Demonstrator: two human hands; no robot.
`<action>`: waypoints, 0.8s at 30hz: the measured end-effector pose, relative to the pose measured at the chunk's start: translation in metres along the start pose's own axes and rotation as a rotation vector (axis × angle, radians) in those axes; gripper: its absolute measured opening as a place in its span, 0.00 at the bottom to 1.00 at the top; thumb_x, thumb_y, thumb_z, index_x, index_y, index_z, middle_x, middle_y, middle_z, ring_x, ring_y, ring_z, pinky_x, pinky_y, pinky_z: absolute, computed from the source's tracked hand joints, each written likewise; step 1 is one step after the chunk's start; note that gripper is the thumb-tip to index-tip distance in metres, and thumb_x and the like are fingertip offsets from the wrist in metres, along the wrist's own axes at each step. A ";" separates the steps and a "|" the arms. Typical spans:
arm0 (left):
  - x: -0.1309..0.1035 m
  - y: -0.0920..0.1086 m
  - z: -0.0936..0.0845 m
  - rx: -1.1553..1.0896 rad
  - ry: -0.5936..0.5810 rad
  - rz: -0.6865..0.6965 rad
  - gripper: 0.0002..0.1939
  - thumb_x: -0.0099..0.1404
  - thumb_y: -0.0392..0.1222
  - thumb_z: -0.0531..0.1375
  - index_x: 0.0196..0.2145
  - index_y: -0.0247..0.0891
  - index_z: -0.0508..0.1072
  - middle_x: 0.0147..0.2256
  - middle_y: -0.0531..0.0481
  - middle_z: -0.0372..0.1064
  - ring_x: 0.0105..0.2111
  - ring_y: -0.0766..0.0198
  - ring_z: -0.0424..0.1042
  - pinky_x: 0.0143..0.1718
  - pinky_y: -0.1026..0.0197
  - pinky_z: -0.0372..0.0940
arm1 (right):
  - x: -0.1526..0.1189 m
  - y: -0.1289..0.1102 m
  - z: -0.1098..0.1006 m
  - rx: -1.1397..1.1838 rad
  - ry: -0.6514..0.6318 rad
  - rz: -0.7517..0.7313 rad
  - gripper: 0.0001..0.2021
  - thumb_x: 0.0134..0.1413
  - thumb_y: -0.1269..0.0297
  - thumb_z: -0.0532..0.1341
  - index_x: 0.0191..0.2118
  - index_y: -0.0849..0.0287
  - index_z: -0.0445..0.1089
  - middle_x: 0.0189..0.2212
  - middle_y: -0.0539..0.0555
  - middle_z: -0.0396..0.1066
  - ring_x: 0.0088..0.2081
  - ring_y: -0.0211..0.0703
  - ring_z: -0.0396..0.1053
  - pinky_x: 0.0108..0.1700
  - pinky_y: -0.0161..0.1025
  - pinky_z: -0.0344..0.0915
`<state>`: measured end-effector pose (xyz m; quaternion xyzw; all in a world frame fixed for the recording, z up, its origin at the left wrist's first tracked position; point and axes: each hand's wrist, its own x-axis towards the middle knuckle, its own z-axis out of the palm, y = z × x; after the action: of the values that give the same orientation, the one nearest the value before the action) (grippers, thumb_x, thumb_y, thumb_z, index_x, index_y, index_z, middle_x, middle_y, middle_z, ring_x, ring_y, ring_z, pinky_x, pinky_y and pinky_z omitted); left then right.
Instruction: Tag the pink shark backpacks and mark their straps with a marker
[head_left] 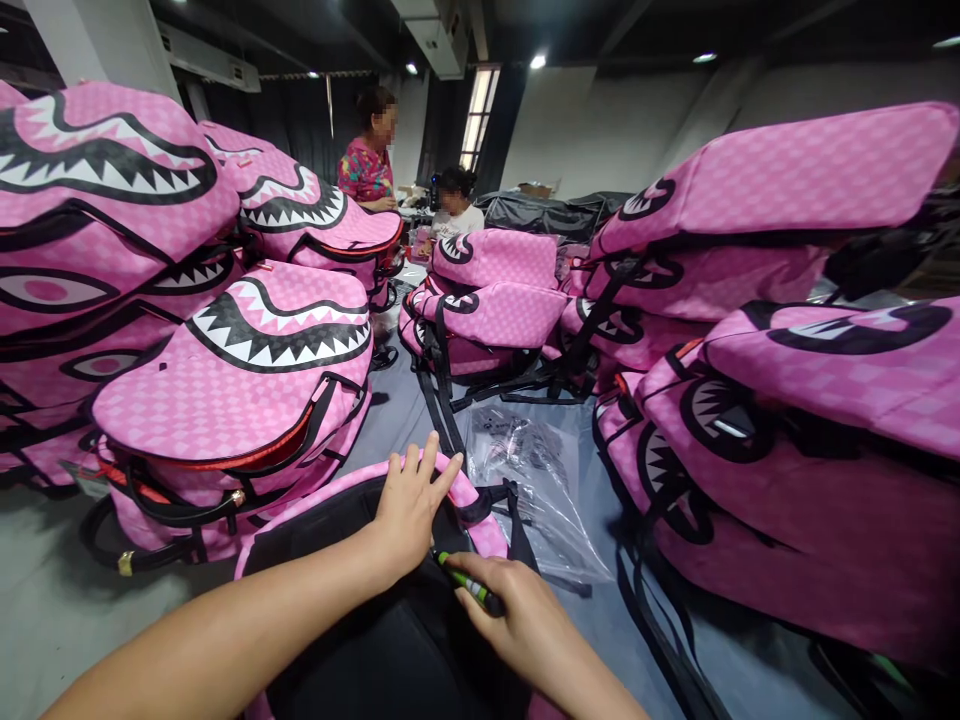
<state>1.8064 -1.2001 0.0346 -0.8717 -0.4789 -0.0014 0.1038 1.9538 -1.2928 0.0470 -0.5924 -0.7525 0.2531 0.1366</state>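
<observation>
A pink backpack with a black back panel (337, 610) lies right in front of me. My left hand (411, 505) rests on its far edge, fingers spread over the pink rim. Just to the right, my right hand (517, 600) is closed around a slim green-and-black handled tool (471, 582). The tool points at the black panel, close to the left palm; its tip is too small to make out, so its exact kind is unclear. A black strap (519, 525) hangs at the backpack's right side. Beyond it lies a clear plastic bag (525, 460).
Pink shark-mouth backpacks are stacked at the left (97, 200), with another backpack (247, 370) nearer me. More stacks stand at the right (810, 480) and far middle (495, 310). Loose straps (660, 600) trail over the grey table (397, 420). Two people (367, 170) are in the background.
</observation>
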 end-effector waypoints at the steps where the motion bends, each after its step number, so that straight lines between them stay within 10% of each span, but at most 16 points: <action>1: -0.001 -0.001 -0.003 -0.010 -0.013 0.006 0.63 0.45 0.57 0.73 0.69 0.49 0.41 0.70 0.39 0.33 0.62 0.42 0.52 0.58 0.43 0.55 | 0.001 0.002 -0.002 0.057 -0.013 -0.019 0.18 0.56 0.68 0.56 0.51 0.56 0.75 0.44 0.56 0.78 0.44 0.48 0.76 0.49 0.42 0.69; 24: -0.003 0.002 -0.013 -0.001 -0.077 -0.070 0.55 0.56 0.48 0.69 0.70 0.45 0.39 0.70 0.37 0.25 0.59 0.47 0.56 0.57 0.46 0.57 | 0.007 -0.001 -0.007 -0.149 -0.145 -0.114 0.13 0.56 0.73 0.59 0.46 0.56 0.75 0.42 0.56 0.77 0.45 0.48 0.74 0.48 0.41 0.69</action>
<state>1.8075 -1.2057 0.0470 -0.8539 -0.5126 0.0283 0.0848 1.9547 -1.2847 0.0525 -0.5372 -0.8097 0.2305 0.0518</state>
